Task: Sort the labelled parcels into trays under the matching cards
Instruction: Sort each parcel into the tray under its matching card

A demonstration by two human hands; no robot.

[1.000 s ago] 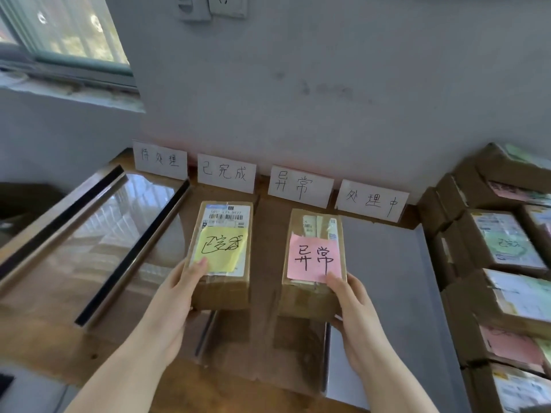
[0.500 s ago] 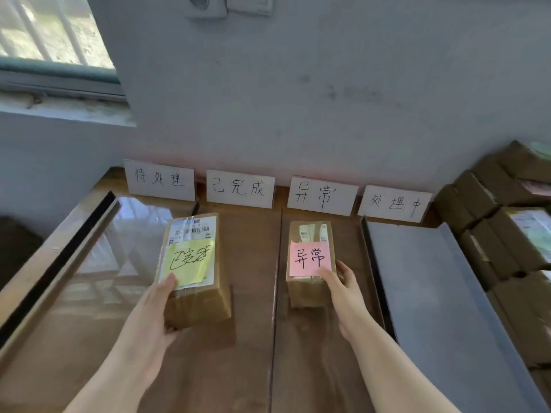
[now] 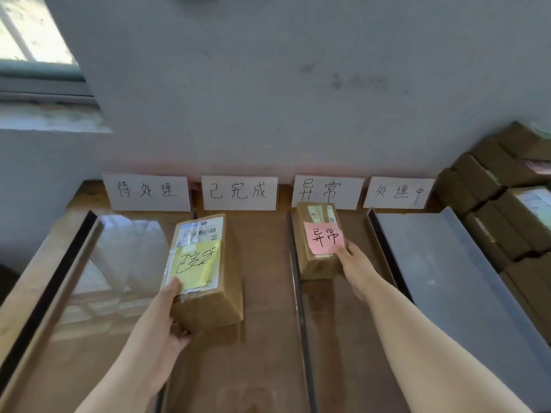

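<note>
My left hand (image 3: 162,329) grips the near end of a brown parcel with a yellow note (image 3: 202,263), thumb on top; the parcel sits in the tray below the second card (image 3: 239,192). My right hand (image 3: 354,269) holds the near right corner of a smaller parcel with a pink note (image 3: 320,234), pushed up against the third card (image 3: 328,190), whose writing matches the pink note. Four white handwritten cards lean on the wall, the first card (image 3: 147,192) at the left and the fourth card (image 3: 398,192) at the right.
A glossy tray (image 3: 89,263) lies under the first card and a grey tray (image 3: 447,263) under the fourth. A dark rail (image 3: 295,278) divides the two middle trays. Several stacked brown parcels (image 3: 507,210) fill the right edge. A window is at the upper left.
Both parcels have moved away from me toward the cards at the wall. The pink-note parcel now touches its card; the yellow-note parcel has come down into the second tray.
</note>
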